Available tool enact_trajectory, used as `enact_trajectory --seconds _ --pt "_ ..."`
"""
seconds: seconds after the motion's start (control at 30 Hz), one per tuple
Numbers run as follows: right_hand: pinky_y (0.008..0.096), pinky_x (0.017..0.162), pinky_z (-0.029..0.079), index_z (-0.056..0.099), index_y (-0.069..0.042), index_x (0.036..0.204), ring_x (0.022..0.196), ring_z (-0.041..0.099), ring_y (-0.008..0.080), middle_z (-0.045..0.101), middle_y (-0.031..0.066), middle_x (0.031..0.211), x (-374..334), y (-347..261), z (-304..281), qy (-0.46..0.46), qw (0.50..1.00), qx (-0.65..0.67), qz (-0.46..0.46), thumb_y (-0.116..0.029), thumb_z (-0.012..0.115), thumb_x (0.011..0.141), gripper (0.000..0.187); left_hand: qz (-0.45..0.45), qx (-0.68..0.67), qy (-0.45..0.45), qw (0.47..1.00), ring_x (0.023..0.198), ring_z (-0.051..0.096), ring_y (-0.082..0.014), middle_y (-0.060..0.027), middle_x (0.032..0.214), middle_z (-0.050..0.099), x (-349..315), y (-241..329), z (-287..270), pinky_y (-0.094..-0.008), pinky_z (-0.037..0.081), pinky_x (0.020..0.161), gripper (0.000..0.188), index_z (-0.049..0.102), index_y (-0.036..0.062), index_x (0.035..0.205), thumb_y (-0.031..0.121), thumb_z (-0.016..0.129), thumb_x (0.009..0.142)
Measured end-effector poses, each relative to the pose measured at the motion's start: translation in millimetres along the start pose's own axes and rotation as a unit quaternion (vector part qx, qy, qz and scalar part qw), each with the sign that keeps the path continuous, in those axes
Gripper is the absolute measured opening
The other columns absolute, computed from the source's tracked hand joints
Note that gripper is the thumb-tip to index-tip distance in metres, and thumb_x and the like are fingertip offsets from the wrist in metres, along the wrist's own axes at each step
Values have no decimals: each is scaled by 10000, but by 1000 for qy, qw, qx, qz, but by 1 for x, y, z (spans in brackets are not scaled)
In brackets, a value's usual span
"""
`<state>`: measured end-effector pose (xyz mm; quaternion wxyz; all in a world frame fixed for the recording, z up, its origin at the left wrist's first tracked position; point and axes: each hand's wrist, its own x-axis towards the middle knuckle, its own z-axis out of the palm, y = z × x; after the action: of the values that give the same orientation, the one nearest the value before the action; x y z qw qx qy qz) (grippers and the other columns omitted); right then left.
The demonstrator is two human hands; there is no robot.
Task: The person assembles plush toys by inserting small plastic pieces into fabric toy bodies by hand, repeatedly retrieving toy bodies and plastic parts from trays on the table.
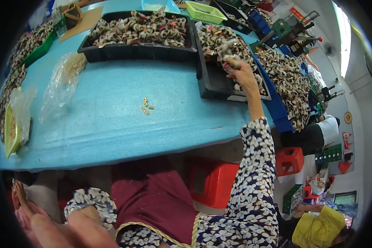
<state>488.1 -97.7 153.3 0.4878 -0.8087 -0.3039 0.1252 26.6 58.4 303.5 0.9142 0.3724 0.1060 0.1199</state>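
Observation:
Over the black tray (219, 84) at the right of the table, my right hand (243, 74) is closed around a fluffy black-and-white plush piece (230, 58). More pieces of the same kind, some with red or orange bits, fill the far part of that tray; dark bottom shows near my hand. My left hand (70, 233) is raised close to the camera at the lower left, blurred and cut off by the edge, so its grip is unclear. Several small tan cylindrical pieces (145, 108) lie on the blue table (111, 120).
A second black tray (140, 53) of plush pieces stands at the back. Clear bags (60, 84) and a green basket (12, 132) are on the left. A blue crate (277, 109) adjoins the right tray. Red stools (213, 182) stand below; other people (318, 227) are around.

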Motion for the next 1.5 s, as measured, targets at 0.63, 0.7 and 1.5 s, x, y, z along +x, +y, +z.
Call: enact_trajectory --seconds 0.63,0.7,1.5 --pt "279 599 495 628 13 997 718 614 138 652 78 885 -166 -110 184 -172 825 526 -113 -219 596 881 261 212 139 39 967 907 508 -120 -63 1019 551 75 -92 -115 -228 402 743 526 507 -2 1156 274 711 757" --pt "257 602 500 655 15 941 691 603 99 654 54 824 -172 -109 192 -210 903 360 -101 -214 633 860 244 120 128 -45 983 947 575 -131 -58 1043 596 76 -92 -126 -272 459 806 577 517 -3 1162 275 751 714" --pt "208 533 466 585 26 936 588 589 72 650 61 674 -191 -124 230 -163 939 297 -64 -93 627 838 160 29 -45 -86 995 924 577 -137 -34 975 608 59 -155 -193 -284 453 860 528 550 8 1135 184 770 689"
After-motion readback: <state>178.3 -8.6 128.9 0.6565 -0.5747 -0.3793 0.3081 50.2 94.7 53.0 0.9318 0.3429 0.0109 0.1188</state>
